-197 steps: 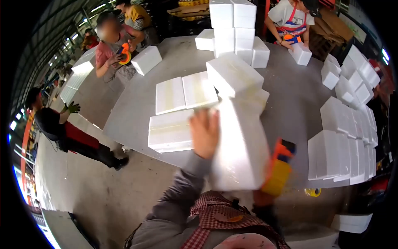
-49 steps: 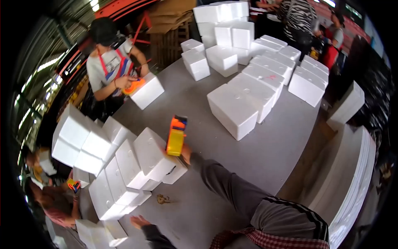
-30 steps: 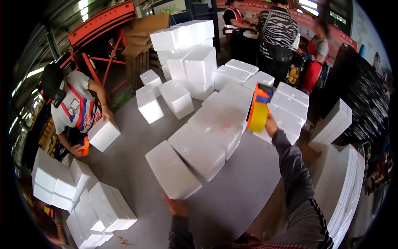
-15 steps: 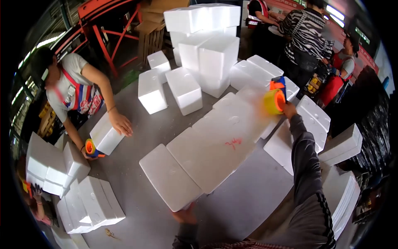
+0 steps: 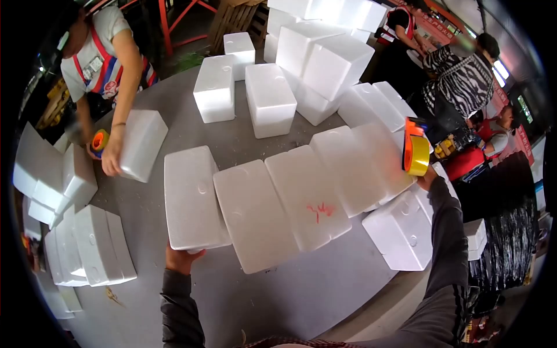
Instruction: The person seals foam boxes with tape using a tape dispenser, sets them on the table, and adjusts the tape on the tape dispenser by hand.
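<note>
- The left hand (image 5: 181,259) touches the near end of the leftmost white box (image 5: 188,200), at its lower edge; I cannot tell whether its fingers are clamped there or merely pushing
- That box stands on the grey table (image 5: 325,278) at the left end of a row of white boxes (image 5: 255,211), slightly askew to its neighbour
- A red scrawl (image 5: 320,212) marks the third box along
- The right hand (image 5: 428,177) is closed around an orange tape dispenser (image 5: 408,145) with a yellow roll, at the row's right end; its fingers are partly hidden
- Across the table, a co-worker's hand (image 5: 113,152) rests against another white box (image 5: 144,145)
</note>
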`<move>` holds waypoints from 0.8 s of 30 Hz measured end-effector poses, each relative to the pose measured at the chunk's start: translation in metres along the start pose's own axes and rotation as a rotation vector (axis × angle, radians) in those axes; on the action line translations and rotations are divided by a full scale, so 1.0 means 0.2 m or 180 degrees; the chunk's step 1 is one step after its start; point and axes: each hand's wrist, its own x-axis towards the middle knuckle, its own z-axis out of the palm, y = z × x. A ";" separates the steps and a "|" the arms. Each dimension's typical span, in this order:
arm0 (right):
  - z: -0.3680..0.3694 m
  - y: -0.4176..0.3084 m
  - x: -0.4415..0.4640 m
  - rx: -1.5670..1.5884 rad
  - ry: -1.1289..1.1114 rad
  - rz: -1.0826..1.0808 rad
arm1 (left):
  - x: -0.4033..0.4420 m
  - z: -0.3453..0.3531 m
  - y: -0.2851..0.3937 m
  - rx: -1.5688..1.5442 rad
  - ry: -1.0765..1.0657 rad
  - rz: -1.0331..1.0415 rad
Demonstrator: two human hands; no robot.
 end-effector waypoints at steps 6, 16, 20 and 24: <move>0.10 0.01 0.04 -0.1323 -0.0384 -0.0256 | 0.31 -0.37 -0.10 -0.0970 -0.0608 0.0178; 0.33 0.24 0.00 0.3344 -0.0168 0.1088 | 0.29 -0.29 0.01 0.0032 -0.0474 0.0866; 0.42 0.17 0.03 0.3631 0.0096 0.1149 | 0.34 -0.17 -0.03 -0.0140 -0.0752 0.1172; 0.44 0.04 0.03 0.3964 0.0013 0.1109 | 0.23 -0.03 0.19 0.0102 -0.0801 0.1146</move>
